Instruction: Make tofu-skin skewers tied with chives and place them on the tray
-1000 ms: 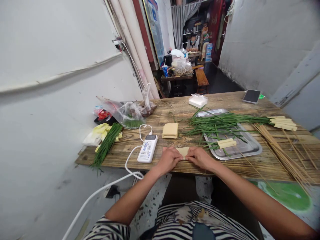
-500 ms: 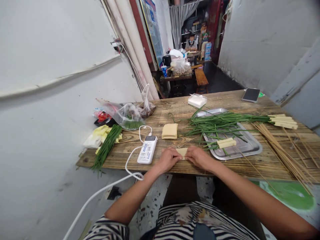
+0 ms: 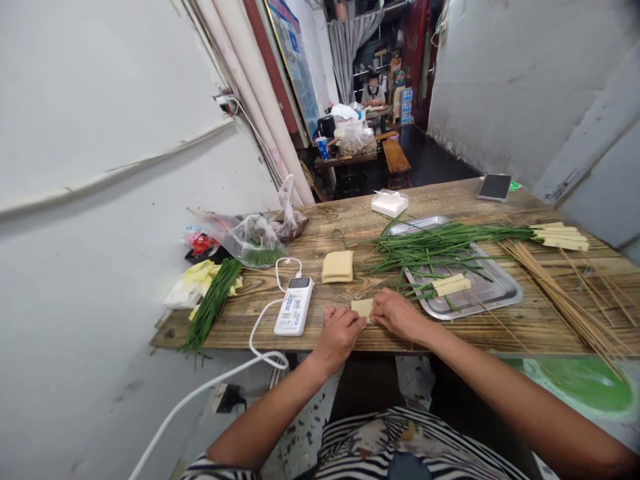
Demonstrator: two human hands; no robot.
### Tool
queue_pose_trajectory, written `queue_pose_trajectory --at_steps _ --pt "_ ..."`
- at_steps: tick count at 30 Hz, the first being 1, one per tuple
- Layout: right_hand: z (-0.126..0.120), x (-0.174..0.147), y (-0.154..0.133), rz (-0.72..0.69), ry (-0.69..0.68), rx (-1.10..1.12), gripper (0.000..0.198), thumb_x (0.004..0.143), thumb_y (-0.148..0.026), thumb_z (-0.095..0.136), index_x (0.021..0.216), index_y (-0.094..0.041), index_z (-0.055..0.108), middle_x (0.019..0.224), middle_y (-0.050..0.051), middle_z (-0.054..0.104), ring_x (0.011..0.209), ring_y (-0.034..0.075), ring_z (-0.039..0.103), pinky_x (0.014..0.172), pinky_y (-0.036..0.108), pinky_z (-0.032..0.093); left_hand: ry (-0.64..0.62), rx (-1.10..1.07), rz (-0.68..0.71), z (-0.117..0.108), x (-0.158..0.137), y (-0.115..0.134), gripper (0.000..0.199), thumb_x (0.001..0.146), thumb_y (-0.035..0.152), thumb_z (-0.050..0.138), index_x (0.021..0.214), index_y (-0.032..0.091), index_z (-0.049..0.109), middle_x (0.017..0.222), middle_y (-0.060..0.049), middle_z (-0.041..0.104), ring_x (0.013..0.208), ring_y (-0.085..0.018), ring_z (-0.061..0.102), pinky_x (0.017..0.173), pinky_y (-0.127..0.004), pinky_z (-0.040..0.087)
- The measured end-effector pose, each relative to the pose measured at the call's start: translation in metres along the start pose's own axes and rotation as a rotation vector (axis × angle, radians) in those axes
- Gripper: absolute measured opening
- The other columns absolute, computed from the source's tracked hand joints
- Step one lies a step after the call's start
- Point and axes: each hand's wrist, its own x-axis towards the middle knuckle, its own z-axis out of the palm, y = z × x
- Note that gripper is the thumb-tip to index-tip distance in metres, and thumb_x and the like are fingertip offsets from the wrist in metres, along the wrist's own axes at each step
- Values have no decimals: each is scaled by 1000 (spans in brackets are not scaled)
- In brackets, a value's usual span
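Observation:
A small pale-yellow tofu sheet [image 3: 362, 308] lies near the table's front edge between my hands. My left hand [image 3: 340, 335] is closed, its fingers curled and its fingertips at the sheet's lower left edge. At the sheet's right side, my right hand [image 3: 399, 313] pinches the edge between thumb and fingers. Just beyond them sits a stack of tofu sheets [image 3: 337, 267]. To the right, a metal tray [image 3: 495, 298] bears long garlic chives [image 3: 435, 241] and tofu rolls [image 3: 451, 285] with chives sticking out.
A white power bank [image 3: 294, 308] with a cable stands left of my hands. Farther left lie more chives [image 3: 213, 303] and plastic bags [image 3: 263, 240]. Bamboo skewers [image 3: 560, 300], more tofu rolls [image 3: 559, 235] and a phone [image 3: 495, 187] are at right. A person sits in the background.
My left hand has shifted down toward me and curled more, baring the sheet's left part. The right hand stays at the right edge. The view has tilted slightly.

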Motion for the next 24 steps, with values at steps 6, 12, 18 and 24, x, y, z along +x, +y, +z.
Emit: queue_pose_trajectory --at_steps 6,12,18,24 --pt "3 1 3 -5 -18 42 19 83 -15 62 66 -17 69 70 2 61 68 14 46 76 31 33 5 27 22 2 -5 0 17 95 24 49 109 22 60 86 -2 66 86 -17 54 79 -35 27" --pt "-8 -1 2 82 -28 126 15 84 -20 63 73 -20 72 78 3 65 83 17 50 74 31 29 -53 5 85 0 -1 -7 18 96 20 44 104 22 61 93 -4 67 94 -18 52 82 -36 29" --pt "2 -14 -8 57 110 -32 21 90 -25 56 76 -20 71 78 3 61 82 17 47 80 34 28 -101 -50 83 -1 8 -9 20 97 21 43 98 21 63 85 -3 66 86 -17 51 75 -34 30" --pt "15 -24 -20 -74 270 -379 22 94 -18 44 84 -17 64 76 4 56 84 19 43 94 39 24 -147 -114 33 -4 18 -13 22 94 20 48 84 21 67 76 -3 65 81 -17 50 72 -34 29"
